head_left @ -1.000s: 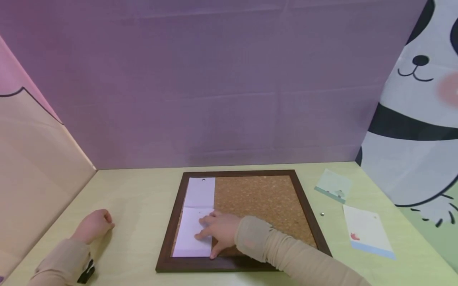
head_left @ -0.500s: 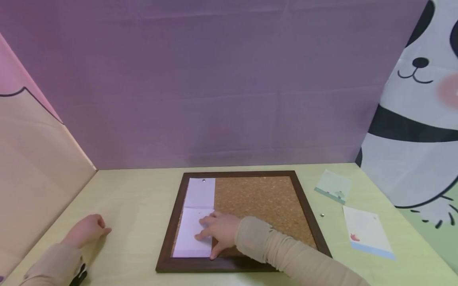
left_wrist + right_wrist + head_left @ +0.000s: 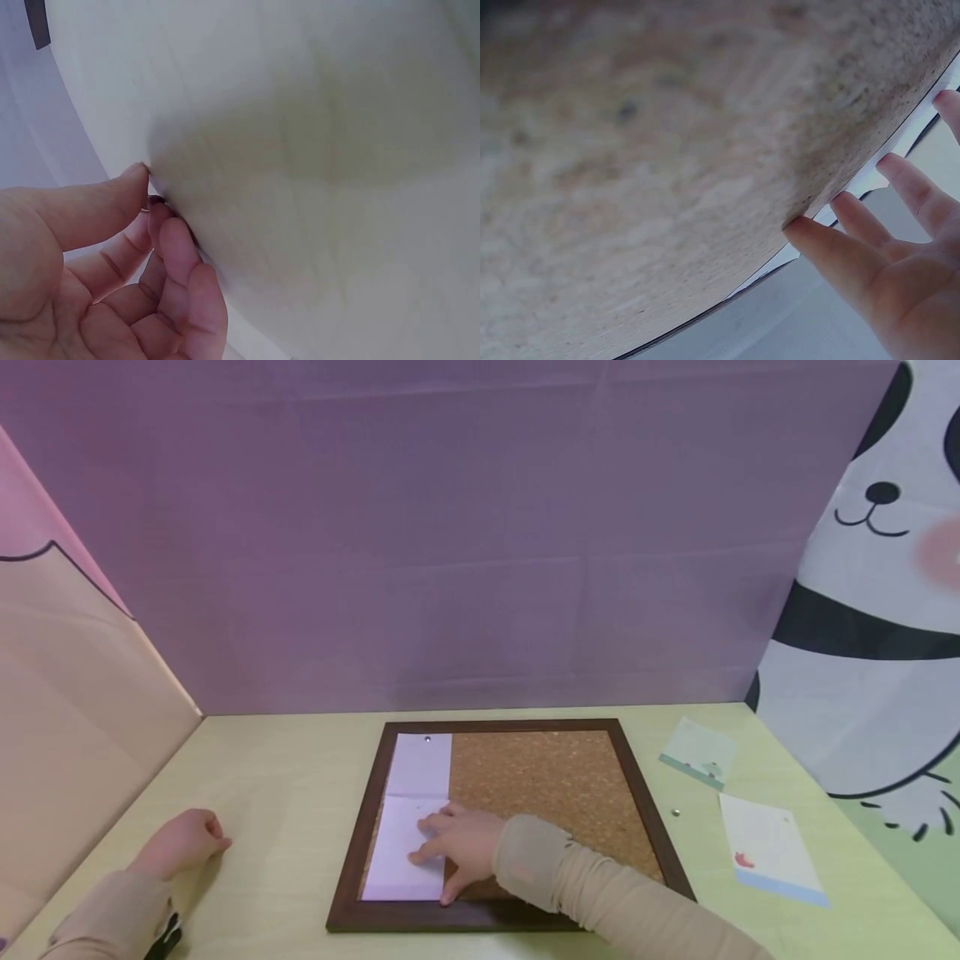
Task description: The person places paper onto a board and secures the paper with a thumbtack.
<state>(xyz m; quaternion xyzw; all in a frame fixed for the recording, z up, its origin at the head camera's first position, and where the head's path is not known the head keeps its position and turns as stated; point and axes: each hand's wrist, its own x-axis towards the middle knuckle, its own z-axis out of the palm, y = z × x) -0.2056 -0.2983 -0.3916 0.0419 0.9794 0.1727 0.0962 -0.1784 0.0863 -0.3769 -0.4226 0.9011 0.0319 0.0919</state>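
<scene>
Two pale lilac note sheets lie one below the other along the left side of a framed cork board (image 3: 547, 768). A silver thumbtack (image 3: 427, 739) sits at the top of the upper sheet (image 3: 418, 767). My right hand (image 3: 463, 843) holds down the lower sheet (image 3: 393, 852) with spread fingers, its thumb by the bottom frame; the right wrist view shows the fingertips (image 3: 799, 225) on the surface. Left of the board, my left hand (image 3: 178, 845) is low at the table with curled fingers, a small dark, shiny-edged thumbtack (image 3: 156, 199) between thumb and index finger.
On the table to the right lie a green-edged note sheet (image 3: 699, 752), a blue-edged one (image 3: 772, 847) and a loose silver thumbtack (image 3: 676, 812). A purple cloth (image 3: 480, 568) stands behind the table, and a panda-printed cloth (image 3: 870, 693) on the right.
My left hand has drawn back slightly toward me and to the left, then stayed there. The right hand and the sheets have not moved.
</scene>
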